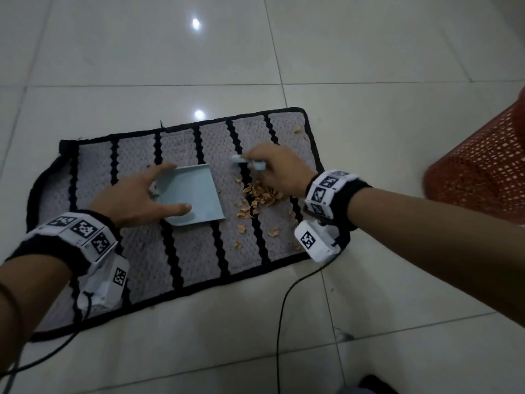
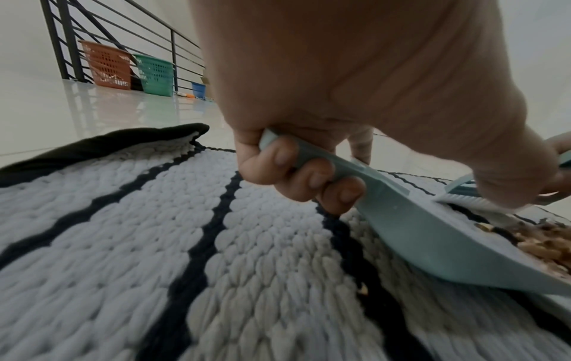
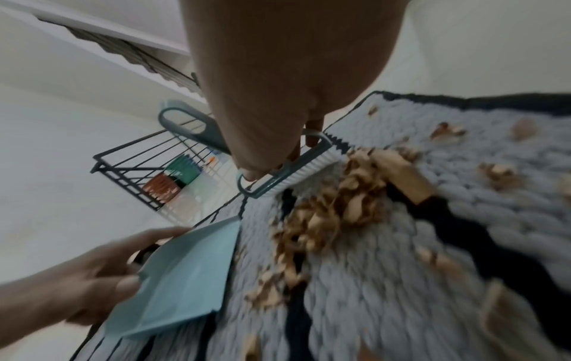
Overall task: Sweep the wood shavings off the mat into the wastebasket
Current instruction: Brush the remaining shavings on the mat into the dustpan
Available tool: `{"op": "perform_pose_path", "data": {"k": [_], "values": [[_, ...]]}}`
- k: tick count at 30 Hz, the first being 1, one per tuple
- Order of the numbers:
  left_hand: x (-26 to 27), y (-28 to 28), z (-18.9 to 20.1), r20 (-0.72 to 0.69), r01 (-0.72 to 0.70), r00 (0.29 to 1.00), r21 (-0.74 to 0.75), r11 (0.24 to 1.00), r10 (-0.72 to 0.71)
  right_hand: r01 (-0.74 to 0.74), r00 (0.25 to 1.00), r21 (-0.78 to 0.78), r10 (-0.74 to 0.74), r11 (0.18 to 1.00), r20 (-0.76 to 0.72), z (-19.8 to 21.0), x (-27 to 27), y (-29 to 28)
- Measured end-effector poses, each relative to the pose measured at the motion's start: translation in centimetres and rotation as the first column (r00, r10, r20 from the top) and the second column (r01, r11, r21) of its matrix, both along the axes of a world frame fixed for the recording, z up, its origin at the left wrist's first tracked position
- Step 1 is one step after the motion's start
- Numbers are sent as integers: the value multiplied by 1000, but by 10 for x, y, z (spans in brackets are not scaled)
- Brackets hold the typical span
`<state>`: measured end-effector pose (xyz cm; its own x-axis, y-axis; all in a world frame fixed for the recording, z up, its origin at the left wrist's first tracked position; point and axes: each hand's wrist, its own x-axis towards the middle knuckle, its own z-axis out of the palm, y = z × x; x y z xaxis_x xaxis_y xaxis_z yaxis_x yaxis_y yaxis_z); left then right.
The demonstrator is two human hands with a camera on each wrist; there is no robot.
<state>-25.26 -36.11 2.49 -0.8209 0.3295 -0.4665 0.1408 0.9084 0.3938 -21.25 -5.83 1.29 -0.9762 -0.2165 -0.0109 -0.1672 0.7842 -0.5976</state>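
Grey knitted rectangular mat with wavy black stripes and black edging (image 1: 142,268) lies flat on the pale glossy tiled floor (image 1: 142,46); taken here as the landmark.

Red perforated plastic wastebasket (image 1: 480,169) stands on the floor just off the mat's right end, apart from it. Whether anything lies inside cannot be judged; its mouth is out of view.

Pale blue flat plastic dustpan (image 1: 190,194) rests near the mat's middle, open lip turned toward the mat's right end. Its tray looks bare, so no load is collected yet.

Left hand (image 1: 133,197) is at the dustpan's rear: three fingers (image 2: 309,175) curl round the handle, forefinger and thumb spread along the tray's sides. Grip firm, pan tilted with lip on the mat.

Right hand (image 1: 281,172) pinches a small pale blue hand brush with white bristles (image 3: 296,166) over the mat's right half, bristles (image 2: 475,202) down at the far edge of the pile.

Tan curled wood shavings (image 1: 261,194) sit mostly in one heap on the mat just right of the dustpan lip; loose bits are scattered toward the near edge, one (image 1: 297,129) near the far right corner.

Judgement: gathering is partly done. Left: brush heap into pan, collect strays, tip into wastebasket. Right wrist view is blurred, so the stray count is uncertain.
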Motion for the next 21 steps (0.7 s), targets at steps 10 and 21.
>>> {"op": "perform_pose_path", "data": {"k": [10, 21], "values": [[20, -5, -4, 39, 77, 996, -28, 997, -76, -306, 951, -42, 303, 951, -64, 1, 74, 31], [13, 28, 2, -13, 138, 990, -55, 989, -139, 314, 947, 130, -301, 941, -108, -1, -46, 98]]}}
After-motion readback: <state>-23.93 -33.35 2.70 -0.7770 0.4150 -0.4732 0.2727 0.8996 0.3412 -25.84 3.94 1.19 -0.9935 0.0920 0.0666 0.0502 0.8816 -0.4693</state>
